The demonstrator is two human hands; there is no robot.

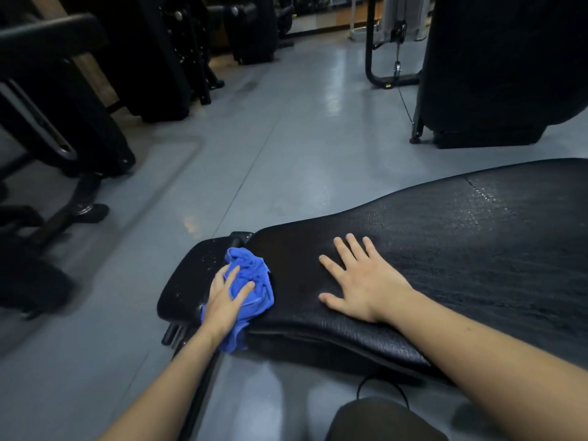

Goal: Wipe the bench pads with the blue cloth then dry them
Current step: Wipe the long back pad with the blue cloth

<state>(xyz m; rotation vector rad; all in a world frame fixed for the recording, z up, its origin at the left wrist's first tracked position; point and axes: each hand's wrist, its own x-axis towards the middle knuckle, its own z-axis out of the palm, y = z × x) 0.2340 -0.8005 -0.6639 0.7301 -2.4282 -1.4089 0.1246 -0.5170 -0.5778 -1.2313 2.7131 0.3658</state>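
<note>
Pressing the bunched blue cloth (251, 281) onto the small seat pad (187, 281), the left hand (224, 300) lay with fingers spread over the fabric rather than curled round it. Water droplets dotted that pad beside the cloth, so wiping there looked under way, not finished. The right hand (359, 281) rested flat and spread on the long back pad (445, 249), holding nothing. Farther along, that pad glistened with wet streaks, which suggested it had been wetted or wiped but not dried. Drying of both pads seemingly remained.
</note>
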